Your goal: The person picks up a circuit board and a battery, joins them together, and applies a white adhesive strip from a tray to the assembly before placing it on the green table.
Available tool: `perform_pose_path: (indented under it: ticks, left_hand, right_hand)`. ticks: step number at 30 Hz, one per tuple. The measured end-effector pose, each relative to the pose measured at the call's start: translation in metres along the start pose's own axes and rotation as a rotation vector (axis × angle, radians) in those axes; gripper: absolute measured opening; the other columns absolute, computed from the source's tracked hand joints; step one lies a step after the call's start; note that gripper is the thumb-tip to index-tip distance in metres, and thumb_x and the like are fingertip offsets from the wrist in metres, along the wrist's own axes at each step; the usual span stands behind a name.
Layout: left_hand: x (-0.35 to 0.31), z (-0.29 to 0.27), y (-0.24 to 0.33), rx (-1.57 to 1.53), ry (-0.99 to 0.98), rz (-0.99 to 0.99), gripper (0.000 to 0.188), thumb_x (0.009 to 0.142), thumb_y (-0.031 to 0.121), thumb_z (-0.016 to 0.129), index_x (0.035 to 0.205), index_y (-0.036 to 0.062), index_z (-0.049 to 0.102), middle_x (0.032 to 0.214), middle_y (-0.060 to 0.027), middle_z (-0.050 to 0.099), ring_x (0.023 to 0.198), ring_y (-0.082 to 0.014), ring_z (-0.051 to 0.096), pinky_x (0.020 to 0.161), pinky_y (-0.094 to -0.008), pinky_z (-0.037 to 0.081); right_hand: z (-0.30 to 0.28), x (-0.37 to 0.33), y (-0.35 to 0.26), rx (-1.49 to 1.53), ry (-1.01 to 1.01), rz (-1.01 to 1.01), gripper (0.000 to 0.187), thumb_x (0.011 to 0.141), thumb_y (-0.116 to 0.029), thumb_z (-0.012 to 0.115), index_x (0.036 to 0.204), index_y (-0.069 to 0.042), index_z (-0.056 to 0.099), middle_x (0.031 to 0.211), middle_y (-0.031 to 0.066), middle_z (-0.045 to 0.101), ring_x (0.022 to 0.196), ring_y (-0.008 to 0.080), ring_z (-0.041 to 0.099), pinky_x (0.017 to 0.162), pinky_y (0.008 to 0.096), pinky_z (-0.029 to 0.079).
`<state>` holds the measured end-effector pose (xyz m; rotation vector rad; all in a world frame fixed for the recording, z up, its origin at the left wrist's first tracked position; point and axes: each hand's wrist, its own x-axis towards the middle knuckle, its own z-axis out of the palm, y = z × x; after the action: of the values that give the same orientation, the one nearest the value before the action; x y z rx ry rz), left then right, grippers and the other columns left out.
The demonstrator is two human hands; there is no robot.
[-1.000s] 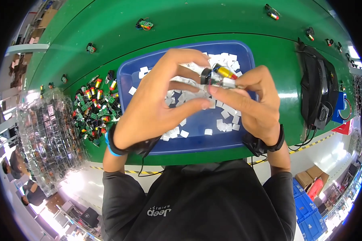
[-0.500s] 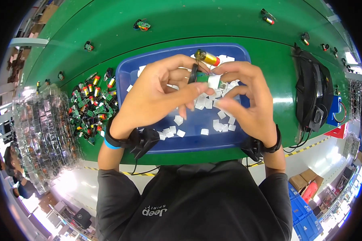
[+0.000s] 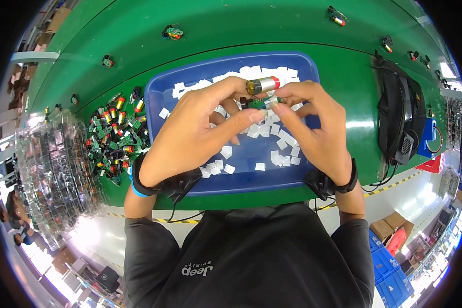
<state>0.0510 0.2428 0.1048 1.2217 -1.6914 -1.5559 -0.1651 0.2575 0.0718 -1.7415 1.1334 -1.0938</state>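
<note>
Above a blue tray I hold a small circuit board joined by thin wires to a cylindrical gold battery with a red end. My left hand pinches the board's left side, beside a small black part. On the other side my right hand is closed, thumb and fingers pinching the board's right end. Fingertips cover most of the board, and the white square seen on it earlier is largely hidden. Many white square pieces lie loose in the tray under my hands.
Left of the tray is a pile of similar boards with batteries, then stacked clear plastic trays. More assemblies are scattered along the green table. A black bag with cables lies at the right.
My right thumb has come up against the board, closing the earlier gap to the fingers. The battery has swung to lie more level, and the white square is now mostly covered.
</note>
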Motion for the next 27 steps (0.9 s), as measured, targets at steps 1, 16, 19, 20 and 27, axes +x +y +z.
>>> perform_pose_path:
  ticks: [1,16,19,20,27]
  left_hand:
    - [0.000,-0.001,0.000,0.028,-0.004,-0.006,0.031,0.092,0.020,0.074,0.111,-0.0019,0.064,0.083,-0.0088,0.068,0.059,-0.0138,0.060,0.055,-0.0266,0.051]
    - [0.000,-0.008,-0.001,0.027,0.032,-0.010,0.030,0.086,0.013,0.079,0.106,0.0026,0.058,0.090,-0.0066,0.072,0.061,-0.0051,0.056,0.049,-0.0209,0.043]
    - [-0.001,-0.012,0.002,0.030,0.027,-0.026,0.031,0.086,0.010,0.079,0.107,0.0028,0.056,0.094,-0.0067,0.073,0.063,-0.0040,0.057,0.049,-0.0199,0.045]
    - [-0.002,-0.013,0.003,0.037,0.051,-0.040,0.031,0.086,0.010,0.079,0.106,0.0032,0.056,0.094,-0.0065,0.073,0.063,-0.0039,0.057,0.049,-0.0200,0.045]
    - [-0.006,-0.010,-0.001,0.103,0.086,0.046,0.031,0.085,0.012,0.080,0.104,0.0049,0.056,0.090,-0.0072,0.074,0.059,-0.0066,0.058,0.051,-0.0212,0.044]
  right_hand:
    - [0.000,0.002,0.002,-0.072,0.017,-0.085,0.018,0.086,0.002,0.074,0.101,0.001,0.064,0.096,0.0106,0.069,0.083,0.0145,0.067,0.062,0.0236,0.055]
    - [-0.013,0.000,0.001,-0.017,-0.133,-0.106,0.017,0.086,0.006,0.070,0.100,0.001,0.063,0.099,0.0104,0.065,0.085,0.0194,0.065,0.071,0.0273,0.057]
    - [-0.026,0.001,-0.002,0.294,-0.266,0.169,0.015,0.090,0.002,0.068,0.103,0.001,0.062,0.101,0.0103,0.065,0.089,0.0196,0.064,0.079,0.0304,0.055]
    - [-0.025,0.002,-0.002,0.292,-0.269,0.168,0.015,0.090,0.002,0.068,0.103,0.001,0.062,0.101,0.0103,0.065,0.089,0.0196,0.064,0.079,0.0304,0.055]
    - [0.001,0.004,-0.012,0.206,-0.010,0.000,0.021,0.088,-0.001,0.071,0.108,-0.001,0.065,0.105,0.0105,0.067,0.090,0.0195,0.064,0.078,0.0323,0.053]
